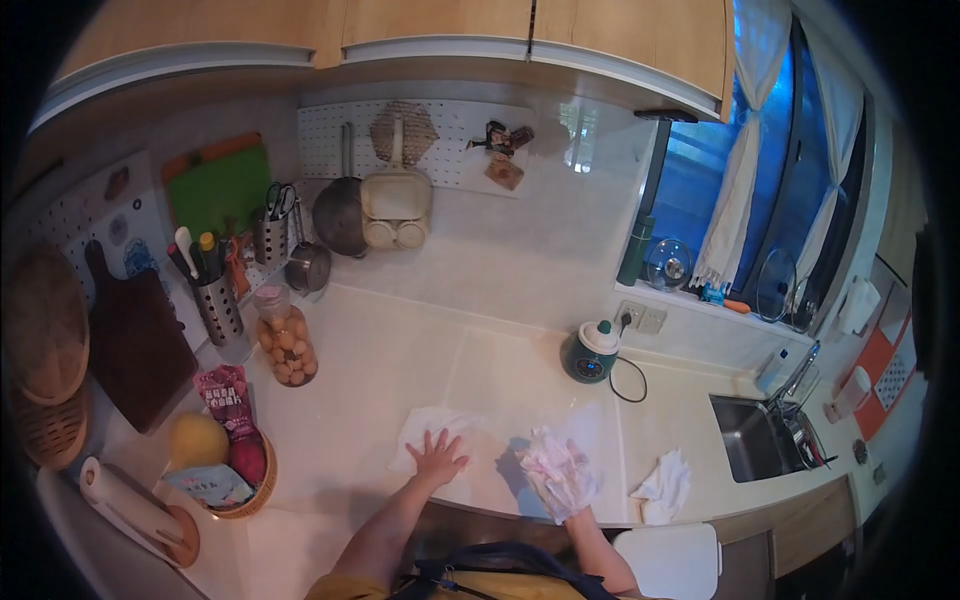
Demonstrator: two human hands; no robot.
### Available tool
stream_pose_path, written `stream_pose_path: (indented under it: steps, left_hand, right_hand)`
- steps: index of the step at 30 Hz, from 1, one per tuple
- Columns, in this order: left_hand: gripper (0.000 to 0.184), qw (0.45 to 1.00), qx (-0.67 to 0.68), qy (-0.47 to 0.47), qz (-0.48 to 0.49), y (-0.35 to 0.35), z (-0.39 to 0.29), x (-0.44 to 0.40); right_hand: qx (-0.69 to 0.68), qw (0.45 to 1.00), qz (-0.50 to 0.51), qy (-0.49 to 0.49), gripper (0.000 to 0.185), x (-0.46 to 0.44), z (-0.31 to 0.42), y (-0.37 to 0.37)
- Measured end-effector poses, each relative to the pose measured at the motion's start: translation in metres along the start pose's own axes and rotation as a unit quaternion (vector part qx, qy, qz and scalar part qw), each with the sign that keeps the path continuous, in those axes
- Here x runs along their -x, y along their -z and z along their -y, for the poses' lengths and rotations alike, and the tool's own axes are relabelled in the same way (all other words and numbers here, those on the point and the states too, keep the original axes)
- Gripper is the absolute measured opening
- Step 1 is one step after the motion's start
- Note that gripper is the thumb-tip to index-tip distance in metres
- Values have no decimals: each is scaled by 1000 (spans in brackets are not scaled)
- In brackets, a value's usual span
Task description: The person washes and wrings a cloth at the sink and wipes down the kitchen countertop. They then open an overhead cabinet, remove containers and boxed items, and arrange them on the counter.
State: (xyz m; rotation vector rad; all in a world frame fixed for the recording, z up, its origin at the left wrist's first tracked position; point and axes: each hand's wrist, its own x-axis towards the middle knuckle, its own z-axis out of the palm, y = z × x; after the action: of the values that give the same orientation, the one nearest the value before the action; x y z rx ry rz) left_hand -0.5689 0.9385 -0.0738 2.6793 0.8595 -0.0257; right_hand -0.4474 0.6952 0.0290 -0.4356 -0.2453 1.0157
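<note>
My left hand (437,459) lies flat with its fingers spread, pressing on a thin white sheet (412,434), paper or cloth, on the pale countertop. A crumpled white cloth (556,474) with pinkish patches is in my right hand (577,516), held above the counter so that a shadow falls to its left. The cloth hides most of that hand's fingers. Farther right, another crumpled white cloth (664,487) lies near the counter's front edge, apart from both hands.
A small green electric cooker (590,356) is plugged in at the wall. The sink (752,438) is at the right. To the left stand a jar of eggs (287,345), a fruit basket (262,488) and a paper towel roll (137,510). Wooden cabinets (440,25) hang overhead.
</note>
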Motion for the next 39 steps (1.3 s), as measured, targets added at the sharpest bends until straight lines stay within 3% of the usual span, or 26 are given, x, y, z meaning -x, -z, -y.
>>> stream_pose_path:
  steps: [1,2,4,5,7,8,10,12,14,15,16,17,19,20,22,23,25,26,28,29,31,32,34,35,36,39]
  left_hand:
    - [65,1000,13,19,-7,5,10,5]
    - [65,1000,12,21,-5,7,25,10]
    - [66,997,1,56,-47,10,56,20]
    - [66,995,8,66,-70,11,68,26]
    - [66,993,7,84,-82,14,91,35]
    - [66,990,7,100,-101,14,101,41]
    - [64,985,20,113,-126,11,116,52]
    - [60,969,50,139,-199,17,126,50]
    - [57,967,45,128,-215,22,130,50]
    - [54,966,43,121,-227,24,132,49]
    - [54,965,43,118,-229,27,130,47]
    - [52,967,40,116,-225,28,126,46]
    - [49,968,38,113,-221,31,114,40]
    - [48,970,48,114,-211,32,105,36]
    - [46,971,57,114,-203,37,87,27]
    - [44,972,82,90,-199,39,77,22]
    - [36,970,118,48,-208,41,60,5]
    - [36,969,118,48,-210,47,48,-2]
    - [31,964,155,-15,-215,72,20,-15]
    - [31,957,180,-39,-223,94,4,-19]
    - [32,944,196,-81,-251,144,-17,-46]
    - [32,939,189,-102,-269,171,-24,-68]
    - [36,898,183,-182,-357,274,-63,-74]
    - [34,837,213,-269,-426,341,-91,-73]
    - [32,768,224,-354,-484,408,-119,-72]
    - [32,706,207,-409,-540,501,-165,-60]
  right_hand:
    - [5,1000,-1,-4,48,-2,-2,0]
    - [238,968,1,73,48,-2,-5,-4]
    - [455,879,4,144,49,-4,-10,-16]
    - [202,978,30,47,46,-3,-6,-39]
    - [-74,995,45,-52,43,-7,-13,-43]
    - [185,979,22,89,43,-15,-20,-36]
    - [428,877,-5,220,42,-20,-21,-29]
    - [114,991,-46,53,41,-20,4,-49]
    - [207,972,-76,80,45,-38,17,-14]
    - [495,853,-74,150,45,-42,27,-12]
    - [733,645,-67,205,45,-46,32,-10]
    - [733,644,-67,208,45,-48,32,-8]
    - [811,520,-52,262,47,-50,28,0]
    - [811,520,-51,264,47,-51,26,5]
    - [925,218,8,312,52,-58,20,11]
    - [924,219,8,313,52,-58,16,-9]
    - [912,403,72,20,54,-55,16,-42]
    - [912,403,74,21,54,-62,14,-19]
    - [954,244,144,-96,50,-80,2,55]
    - [955,224,146,-131,44,-92,6,68]
    - [954,258,145,-49,38,-115,38,27]
    - [953,261,147,44,34,-133,59,7]
    - [883,350,132,285,30,-151,124,-125]
    - [829,370,128,398,29,-160,156,-191]
    - [750,307,166,562,33,-177,178,-233]
    - [678,278,200,650,32,-174,210,-351]
